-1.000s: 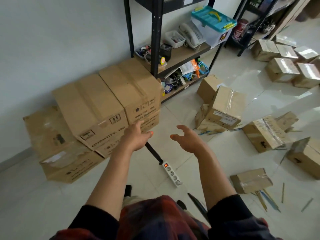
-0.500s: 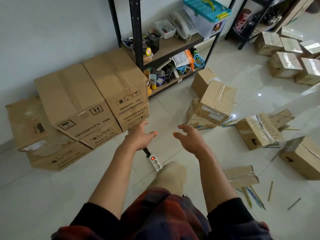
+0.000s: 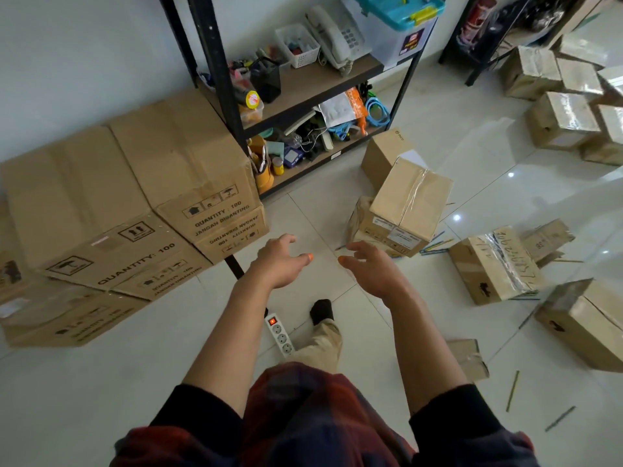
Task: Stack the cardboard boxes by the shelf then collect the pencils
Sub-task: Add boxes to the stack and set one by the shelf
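Note:
My left hand [image 3: 281, 262] and my right hand [image 3: 372, 269] are stretched out over the tiled floor, fingers spread, holding nothing. Just beyond my right hand a taped cardboard box [image 3: 409, 200] leans on a flatter box [image 3: 362, 224]. Another small box [image 3: 384, 155] stands behind them by the black shelf [image 3: 219, 72]. More boxes lie to the right: a tape-covered one [image 3: 495, 264], a large one [image 3: 586, 325] and a flat one [image 3: 467, 358]. Large stacked cartons [image 3: 175, 170] sit left of the shelf. Coloured pencils [image 3: 435, 246] lie scattered on the floor, some [image 3: 512, 390] near the lower right.
A white power strip [image 3: 279, 335] with a lit red switch lies on the floor beside my foot [image 3: 322, 310]. The shelf holds a telephone [image 3: 333, 35], a basket, a plastic tub [image 3: 401, 28] and cables. Several more taped boxes [image 3: 559, 119] sit at the far right.
I have stepped forward toward the small boxes; the view has shifted so the cartons slide left. Both hands stay open and have advanced closer to the taped box. My foot is now beside the power strip.

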`<state>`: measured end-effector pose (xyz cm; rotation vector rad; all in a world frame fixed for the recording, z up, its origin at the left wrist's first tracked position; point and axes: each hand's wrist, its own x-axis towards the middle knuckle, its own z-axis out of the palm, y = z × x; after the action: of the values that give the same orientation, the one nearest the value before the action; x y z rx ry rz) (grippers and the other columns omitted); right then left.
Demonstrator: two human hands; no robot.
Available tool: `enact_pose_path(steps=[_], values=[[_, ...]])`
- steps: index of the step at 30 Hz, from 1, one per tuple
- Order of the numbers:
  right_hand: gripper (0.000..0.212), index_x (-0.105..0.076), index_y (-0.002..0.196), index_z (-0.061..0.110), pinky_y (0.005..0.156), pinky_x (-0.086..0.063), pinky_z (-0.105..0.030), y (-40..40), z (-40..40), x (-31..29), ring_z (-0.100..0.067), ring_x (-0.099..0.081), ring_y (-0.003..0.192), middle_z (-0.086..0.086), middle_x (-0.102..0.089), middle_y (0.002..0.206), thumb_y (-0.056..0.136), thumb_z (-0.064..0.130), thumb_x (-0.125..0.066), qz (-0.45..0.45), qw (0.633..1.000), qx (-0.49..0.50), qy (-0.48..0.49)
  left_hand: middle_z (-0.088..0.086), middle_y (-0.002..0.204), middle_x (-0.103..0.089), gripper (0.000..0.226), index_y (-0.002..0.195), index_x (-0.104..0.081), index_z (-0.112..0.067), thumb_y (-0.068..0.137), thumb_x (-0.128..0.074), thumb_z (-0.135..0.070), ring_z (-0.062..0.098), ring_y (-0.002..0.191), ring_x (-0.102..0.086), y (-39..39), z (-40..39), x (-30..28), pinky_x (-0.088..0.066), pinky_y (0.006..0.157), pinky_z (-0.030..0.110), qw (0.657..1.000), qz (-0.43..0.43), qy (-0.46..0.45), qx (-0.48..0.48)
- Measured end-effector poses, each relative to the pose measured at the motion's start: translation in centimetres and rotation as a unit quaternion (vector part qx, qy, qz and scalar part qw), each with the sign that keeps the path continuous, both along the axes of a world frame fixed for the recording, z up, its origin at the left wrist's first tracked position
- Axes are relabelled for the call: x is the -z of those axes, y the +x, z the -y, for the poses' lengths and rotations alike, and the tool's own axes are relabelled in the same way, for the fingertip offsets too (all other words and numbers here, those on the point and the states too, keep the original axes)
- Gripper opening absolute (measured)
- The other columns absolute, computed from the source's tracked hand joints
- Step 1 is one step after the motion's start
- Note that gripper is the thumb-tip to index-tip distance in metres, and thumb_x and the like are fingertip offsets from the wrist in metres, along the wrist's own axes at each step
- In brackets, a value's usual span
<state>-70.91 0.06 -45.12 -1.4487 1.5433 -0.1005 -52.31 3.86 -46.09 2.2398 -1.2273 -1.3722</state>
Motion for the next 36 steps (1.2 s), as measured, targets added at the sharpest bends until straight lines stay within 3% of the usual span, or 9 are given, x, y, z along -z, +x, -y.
enact_pose_path(steps=[4,8,12,18,24,27,31,36], values=[[0.048,-0.05,0.14,0.022,0.102,-0.041,-0.035,-1.3,4.7,0.8,-0.021,-0.05,0.125,-0.006,-0.053,0.139,0.095,0.038,-0.059,-0.012,0.999,-0.024,0.021,0.007,0.152,-0.034,0.061,0.147,-0.036,-0.026,0.093,-0.059,-0.044,0.029,0.137,-0.036,-1.7,4.2,0.4,-0.035,0.109,0.047,1.0,0.0,0.028,0.007],[0.049,-0.048,0.141,0.021,0.099,-0.04,-0.032,-2.6,10.1,1.2,-0.023,-0.052,0.124,-0.006,-0.053,0.14,0.095,0.039,-0.058,-0.021,0.997,-0.049,0.054,0.008,0.152,-0.036,0.06,0.148,-0.035,-0.024,0.095,-0.058,-0.041,0.029,0.136,-0.038,-3.2,9.1,0.1,-0.035,0.106,0.044,0.999,-0.001,0.044,0.007],[0.05,-0.05,0.139,0.021,0.101,-0.046,-0.04,-3.4,14.2,1.3,-0.023,-0.059,0.115,-0.006,-0.058,0.136,0.094,0.04,-0.059,-0.002,0.998,-0.035,0.049,0.007,0.152,-0.037,0.059,0.149,-0.034,-0.022,0.096,-0.057,-0.037,0.027,0.137,-0.039,-4.7,12.5,0.0,-0.036,0.104,0.04,0.999,-0.016,0.045,0.009],[0.048,-0.05,0.138,0.022,0.088,-0.042,-0.028,-6.1,17.4,2.2,-0.021,-0.056,0.116,-0.005,-0.057,0.135,0.094,0.037,-0.06,0.014,0.997,-0.016,0.075,0.008,0.152,-0.037,0.06,0.149,-0.035,-0.022,0.096,-0.058,-0.038,0.027,0.137,-0.039,-7.0,15.5,0.8,-0.036,0.104,0.038,0.997,-0.013,0.068,0.019],[0.05,-0.047,0.142,0.021,0.104,-0.041,-0.035,-9.6,20.9,3.6,-0.023,-0.053,0.123,-0.006,-0.056,0.137,0.095,0.035,-0.058,0.007,0.993,-0.053,0.102,0.008,0.152,-0.037,0.06,0.149,-0.035,-0.022,0.096,-0.058,-0.038,0.027,0.137,-0.039,-10.0,18.9,1.7,-0.036,0.105,0.039,0.996,-0.002,0.084,0.008],[0.05,-0.046,0.143,0.019,0.099,-0.04,-0.032,-12.0,24.1,4.0,-0.024,-0.052,0.123,-0.006,-0.056,0.137,0.096,0.035,-0.057,-0.003,0.991,-0.07,0.114,0.007,0.153,-0.036,0.059,0.148,-0.034,-0.023,0.096,-0.057,-0.037,0.028,0.138,-0.038,-12.9,21.7,1.7,-0.036,0.105,0.04,0.997,-0.008,0.081,-0.005],[0.05,-0.046,0.142,0.018,0.098,-0.044,-0.034,-15.5,27.5,5.0,-0.024,-0.058,0.115,-0.005,-0.064,0.122,0.095,0.033,-0.058,0.002,0.993,-0.04,0.116,0.006,0.154,-0.036,0.058,0.148,-0.035,-0.024,0.096,-0.057,-0.038,0.027,0.138,-0.038,-16.9,25.4,2.6,-0.036,0.104,0.039,0.996,-0.029,0.078,-0.014],[0.05,-0.047,0.14,0.019,0.094,-0.041,-0.029,-19.2,31.0,8.5,-0.025,-0.056,0.118,-0.008,-0.059,0.133,0.095,0.035,-0.059,-0.017,0.989,-0.042,0.142,0.002,0.149,-0.042,0.049,0.142,-0.044,-0.023,0.096,-0.058,-0.036,0.021,0.134,-0.042,-21.6,29.8,5.2,-0.037,0.094,0.03,0.996,-0.059,0.044,-0.051]])
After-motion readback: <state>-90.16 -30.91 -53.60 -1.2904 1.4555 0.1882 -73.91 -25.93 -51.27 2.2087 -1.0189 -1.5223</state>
